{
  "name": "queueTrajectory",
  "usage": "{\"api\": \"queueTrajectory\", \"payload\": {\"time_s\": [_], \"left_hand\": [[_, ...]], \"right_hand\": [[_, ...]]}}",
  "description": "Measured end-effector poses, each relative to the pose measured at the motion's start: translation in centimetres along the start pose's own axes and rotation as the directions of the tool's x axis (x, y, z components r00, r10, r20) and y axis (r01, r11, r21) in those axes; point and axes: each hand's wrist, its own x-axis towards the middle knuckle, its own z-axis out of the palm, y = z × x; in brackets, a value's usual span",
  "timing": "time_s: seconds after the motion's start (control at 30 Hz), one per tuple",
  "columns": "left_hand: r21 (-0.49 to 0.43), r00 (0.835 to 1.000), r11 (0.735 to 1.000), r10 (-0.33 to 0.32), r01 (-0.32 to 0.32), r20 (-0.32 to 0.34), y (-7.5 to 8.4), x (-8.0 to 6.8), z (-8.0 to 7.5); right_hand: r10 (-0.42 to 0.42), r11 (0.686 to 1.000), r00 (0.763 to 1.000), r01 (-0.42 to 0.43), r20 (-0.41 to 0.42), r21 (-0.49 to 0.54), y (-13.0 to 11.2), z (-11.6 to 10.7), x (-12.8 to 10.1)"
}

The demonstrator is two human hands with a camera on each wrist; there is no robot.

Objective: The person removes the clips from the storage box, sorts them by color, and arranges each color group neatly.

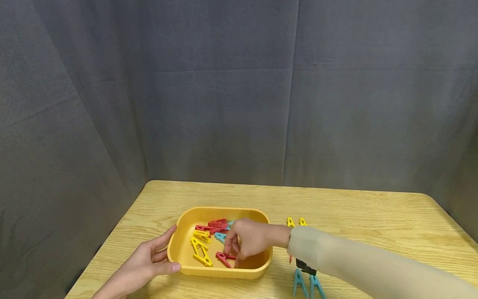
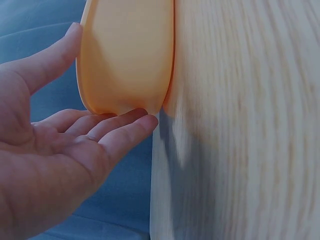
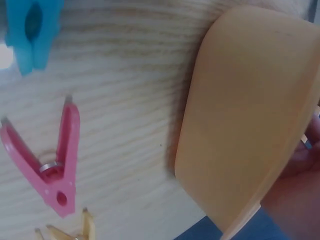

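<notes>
A yellow plastic basin point(image 1: 220, 272) sits on the table with red, yellow and blue clothespins inside. My left hand point(image 1: 143, 263) steadies its left end, thumb by the front corner and fingers along the side wall. In the left wrist view, the fairly straight fingers of the left hand point(image 2: 95, 135) touch the basin wall point(image 2: 127, 55). My right hand point(image 1: 248, 237) reaches into the basin with bent fingers, pinching a red clothespin point(image 1: 222, 257) near its legs. Beside it lie a blue clothespin point(image 1: 220, 237), yellow clothespins point(image 1: 199, 246) and a cluster of red clothespins point(image 1: 216, 224).
Right of the basin, yellow clothespins point(image 1: 291, 222) stand behind the right forearm and blue clothespins point(image 1: 300, 283) in front of it. A red clothespin point(image 3: 57, 175) between them is mostly hidden by the sleeve in the head view. Grey curtains point(image 1: 224, 104) hang around the wooden table point(image 1: 373, 216).
</notes>
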Motion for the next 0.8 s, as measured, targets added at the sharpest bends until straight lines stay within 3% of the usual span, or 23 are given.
{"api": "queueTrajectory", "payload": {"time_s": [0.17,0.3,0.53,0.8], "left_hand": [[-0.001,1.0,1.0,-0.008,0.008,-0.012,0.0,-0.1,0.1],[-0.001,1.0,1.0,-0.006,0.006,-0.003,-0.1,0.1,0.3],[-0.007,1.0,1.0,-0.006,0.006,0.006,0.0,0.3,0.3],[-0.004,1.0,1.0,-0.006,0.006,0.001,0.0,0.4,0.4]], "right_hand": [[0.037,0.987,0.998,-0.028,0.057,-0.157,-0.2,0.2,0.6],[0.07,0.977,0.994,-0.051,0.083,-0.206,-0.4,0.8,0.7],[0.105,0.951,0.994,-0.112,-0.041,-0.288,-0.6,1.5,1.1],[0.139,0.973,0.99,-0.143,-0.031,-0.182,0.0,1.0,1.1]]}}
